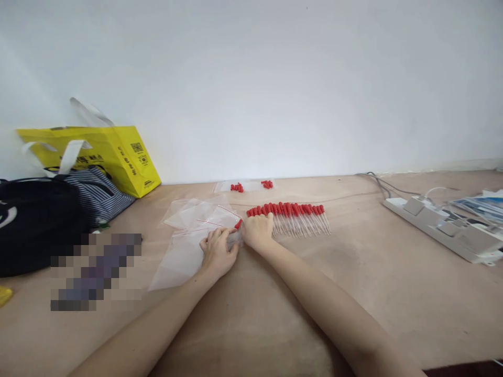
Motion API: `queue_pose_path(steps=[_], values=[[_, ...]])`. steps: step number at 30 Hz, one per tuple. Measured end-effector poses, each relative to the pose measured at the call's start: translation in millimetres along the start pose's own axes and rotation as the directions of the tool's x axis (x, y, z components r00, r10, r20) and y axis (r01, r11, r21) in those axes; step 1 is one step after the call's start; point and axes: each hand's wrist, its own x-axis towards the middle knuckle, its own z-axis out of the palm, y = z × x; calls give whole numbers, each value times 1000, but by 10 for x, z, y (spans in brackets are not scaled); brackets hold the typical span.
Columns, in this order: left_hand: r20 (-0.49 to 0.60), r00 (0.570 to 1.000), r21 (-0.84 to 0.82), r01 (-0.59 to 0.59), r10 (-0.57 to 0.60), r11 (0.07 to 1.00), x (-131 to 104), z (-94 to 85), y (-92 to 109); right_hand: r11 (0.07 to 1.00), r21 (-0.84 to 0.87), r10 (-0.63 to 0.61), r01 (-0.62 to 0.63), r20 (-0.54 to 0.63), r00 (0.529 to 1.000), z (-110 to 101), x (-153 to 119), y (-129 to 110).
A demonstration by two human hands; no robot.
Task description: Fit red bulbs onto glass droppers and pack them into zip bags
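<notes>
My left hand (220,252) has its fingers curled on a small clear zip-lock bag (234,238). My right hand (258,230) is closed at that bag's right side, its fingertips mostly hidden. One red dropper bulb (238,224) shows between the hands, at the bag's upper edge. Right of my right hand lies a row of glass droppers (294,220), red bulbs pointing away and clear tubes toward me. Beneath and beyond my left hand, flat clear zip-lock bags (176,262) with red seal lines overlap on the table.
Two clusters of red bulbs, one on the left (237,187) and one on the right (267,184), lie on clear plastic near the wall. At left stand a yellow bag (137,162), a striped pouch (98,191) and a black bag (39,230). A white power strip (436,228) with plugs lies right.
</notes>
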Motion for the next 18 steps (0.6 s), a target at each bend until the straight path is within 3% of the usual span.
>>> queue_pose_path(steps=[6, 9, 13, 15, 18], values=[[-25, 998, 26, -50, 50, 998, -10, 0, -9, 1000, -6, 10, -10, 41, 999, -42, 29, -81], [-39, 994, 42, -100, 102, 994, -28, -10, -11, 1000, 17, 5, -5, 16, 1000, -136, -49, 26], [-22, 992, 33, -122, 123, 992, -38, -50, -15, 981, 175, -78, 83, -35, 996, -187, -236, 466], [3, 991, 12, -135, 135, 991, -20, -81, -20, 925, 329, -170, 188, -83, 982, -132, -341, 765], [13, 988, 11, -152, 152, 988, 57, -118, -24, 853, 415, -255, 316, -197, 947, -11, -476, 1161]])
